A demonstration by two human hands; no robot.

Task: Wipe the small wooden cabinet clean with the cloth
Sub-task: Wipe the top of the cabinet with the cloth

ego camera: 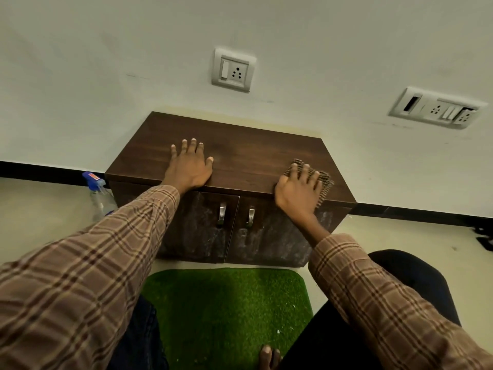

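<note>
1. The step in hand looked to be wiping the top of the cabinet (240, 158): the right hand (298, 190) lay flat with fingers spread over the cloth (324, 180), pressing it against the top near the front right edge.
2. The left hand (189, 166) rested palm down, fingers spread, on the top toward the left, probably as a brace.
3. The next move would likely call for sliding the cloth leftward across the top, then down onto the doors (269, 241).
4. The cabinet stood against the wall (106, 76), dark brown; its top looked fairly clean, while the doors showed whitish, dusty smears.
</note>
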